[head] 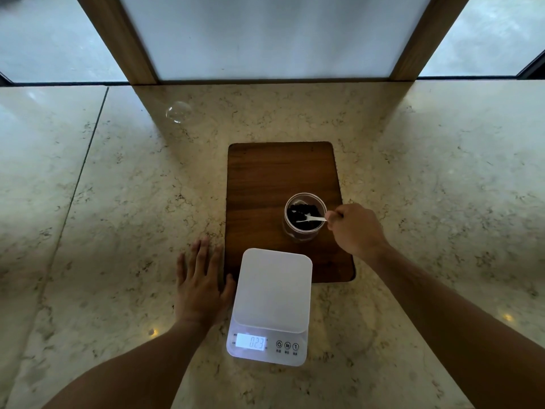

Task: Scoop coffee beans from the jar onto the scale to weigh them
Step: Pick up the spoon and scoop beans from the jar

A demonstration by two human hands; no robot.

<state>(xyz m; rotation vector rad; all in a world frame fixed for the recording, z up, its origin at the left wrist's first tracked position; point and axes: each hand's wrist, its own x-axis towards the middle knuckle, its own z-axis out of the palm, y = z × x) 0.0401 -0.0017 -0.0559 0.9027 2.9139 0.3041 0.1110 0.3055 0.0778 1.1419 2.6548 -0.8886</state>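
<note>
A clear jar [303, 231] stands on a dark wooden board [271, 178], with dark coffee beans [300, 212] inside. My right hand [354, 228], just right of the jar, pinches the handle of a white spoon [312, 218] whose bowl dips into the beans. In front of the board sits a white scale [272, 290]; its platform is bare and its lit display [250, 341] reads 023. My left hand [200, 284] lies flat on the counter, fingers spread, left of the scale and touching the board's edge.
The marble counter [118, 231] runs wide on both sides. A small clear dome-shaped object [178, 111] lies at the back left. A frosted panel between wooden posts [126, 42] closes off the back.
</note>
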